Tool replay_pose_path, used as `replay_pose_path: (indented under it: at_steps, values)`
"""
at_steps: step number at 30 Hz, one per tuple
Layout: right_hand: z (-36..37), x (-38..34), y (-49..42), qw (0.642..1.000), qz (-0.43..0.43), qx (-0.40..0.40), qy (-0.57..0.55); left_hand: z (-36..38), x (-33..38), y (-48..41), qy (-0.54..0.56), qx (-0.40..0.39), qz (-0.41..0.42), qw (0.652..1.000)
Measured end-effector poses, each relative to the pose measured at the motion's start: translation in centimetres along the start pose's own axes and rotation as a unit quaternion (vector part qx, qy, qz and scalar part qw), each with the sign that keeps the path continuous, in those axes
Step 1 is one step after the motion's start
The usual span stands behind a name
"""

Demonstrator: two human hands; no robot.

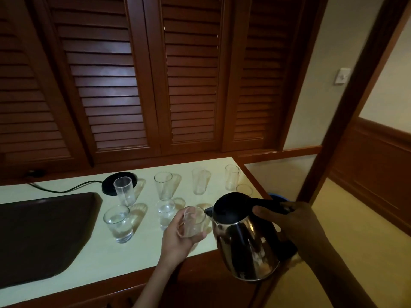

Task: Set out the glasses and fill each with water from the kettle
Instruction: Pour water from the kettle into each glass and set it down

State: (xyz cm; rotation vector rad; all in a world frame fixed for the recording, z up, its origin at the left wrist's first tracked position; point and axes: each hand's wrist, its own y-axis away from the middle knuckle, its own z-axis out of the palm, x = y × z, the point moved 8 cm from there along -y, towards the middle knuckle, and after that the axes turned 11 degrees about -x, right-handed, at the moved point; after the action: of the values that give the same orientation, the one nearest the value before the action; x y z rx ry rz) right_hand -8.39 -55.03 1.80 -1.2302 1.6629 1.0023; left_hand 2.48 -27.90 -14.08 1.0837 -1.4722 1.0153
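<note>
My left hand (180, 238) grips a clear glass (194, 222), lifted and tilted over the counter's front edge. My right hand (295, 221) holds the black handle of a steel kettle (244, 236), its spout right beside the glass rim. On the pale counter (93, 258) stand several more glasses: two in front, one (119, 224) at the left and one (165, 213) in the middle, hold water. Those behind, one (125, 191) by the base, one (164, 185) and one (200, 181) further right, look empty.
The kettle's black round base (111, 185) with its cord sits at the back left. A dark tray (44, 234) fills the counter's left side. Louvred wooden doors rise behind. A glass (231, 177) and another (244, 189) stand near the counter's right end, with a doorway beyond.
</note>
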Motion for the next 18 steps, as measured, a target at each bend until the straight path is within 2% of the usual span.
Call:
replay_pose_path:
  at_steps: [7, 18]
  values:
    - [1.7, -1.3, -0.1, 0.997, -0.018, -0.031, 0.075, -1.5, -0.2, 1.8, -0.018, 0.019, -0.001, 1.000]
    - [2.8, -2.7, -0.2, 0.992, -0.025, -0.051, 0.117, -1.8, 0.0, 2.7, -0.012, 0.015, 0.002, 1.000]
